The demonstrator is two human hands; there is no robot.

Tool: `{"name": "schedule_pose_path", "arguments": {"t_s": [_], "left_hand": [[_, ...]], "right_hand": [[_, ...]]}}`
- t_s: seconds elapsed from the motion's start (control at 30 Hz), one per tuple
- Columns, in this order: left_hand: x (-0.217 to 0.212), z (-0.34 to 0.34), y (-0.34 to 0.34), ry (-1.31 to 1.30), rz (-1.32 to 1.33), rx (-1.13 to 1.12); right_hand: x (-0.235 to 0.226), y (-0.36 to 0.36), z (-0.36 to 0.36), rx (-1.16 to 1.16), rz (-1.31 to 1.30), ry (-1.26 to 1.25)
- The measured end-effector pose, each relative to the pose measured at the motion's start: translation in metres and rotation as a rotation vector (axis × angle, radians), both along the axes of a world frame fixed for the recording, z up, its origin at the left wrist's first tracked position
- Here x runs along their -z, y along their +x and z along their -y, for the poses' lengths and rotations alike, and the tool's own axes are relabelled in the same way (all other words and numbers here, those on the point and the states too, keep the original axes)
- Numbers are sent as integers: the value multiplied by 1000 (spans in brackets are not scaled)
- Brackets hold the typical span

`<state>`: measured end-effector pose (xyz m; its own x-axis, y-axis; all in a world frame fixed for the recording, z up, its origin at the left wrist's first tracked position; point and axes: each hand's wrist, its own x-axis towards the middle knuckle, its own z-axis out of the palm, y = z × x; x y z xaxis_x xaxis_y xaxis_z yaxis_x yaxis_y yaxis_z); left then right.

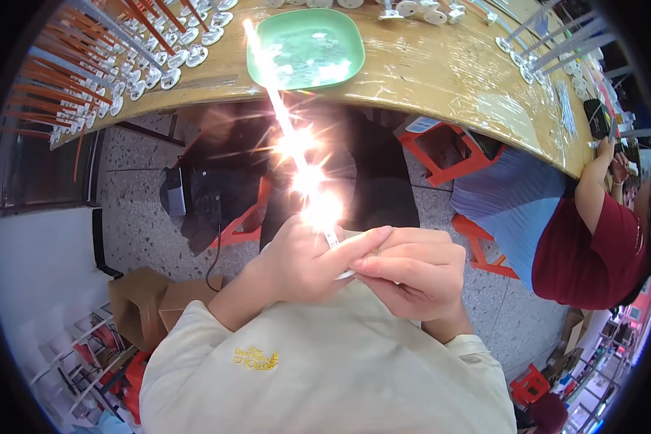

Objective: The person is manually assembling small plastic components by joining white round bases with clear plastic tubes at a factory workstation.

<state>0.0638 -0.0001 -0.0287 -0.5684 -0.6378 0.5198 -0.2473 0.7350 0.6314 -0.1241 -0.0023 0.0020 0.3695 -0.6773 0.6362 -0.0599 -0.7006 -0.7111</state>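
Note:
My left hand [294,262] is closed around the lower end of a brightly glowing light stick [279,108]. The stick slants up and to the left, and its glare hides much of its surface. Part of a white round base [346,275] shows under my left fingers. Right beside it, my right hand [421,273] is closed in a pinch, its fingertips meeting those of my left hand near the base. What sits between the right fingertips is too small and hidden to name. Both hands are held close in front of my chest.
Ahead is a wooden table [405,72] with a green tray [358,54] of small clear pieces. Orange sticks on white round bases [170,78] crowd its left side. A person in a dark red shirt [593,249] sits at right. Red stools [441,155] and cardboard boxes [141,304] stand around.

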Motion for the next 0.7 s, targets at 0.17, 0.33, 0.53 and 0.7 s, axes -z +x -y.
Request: {"name": "schedule_pose_path", "arguments": {"t_s": [0.17,0.33,0.53,0.7], "left_hand": [[-9,-4,7,-65,-157,-112],[0,-24,34,-64,-396,-116],[-4,-28,32,-280,-503,-262],[-7,-22,44,-197,-419,-305]], "right_hand": [[-28,1,21,-259,-17,170],[-51,15,79,-28,-43,11],[-18,74,175,235,-513,-205],[3,90,209,345,-942,-206]]}}
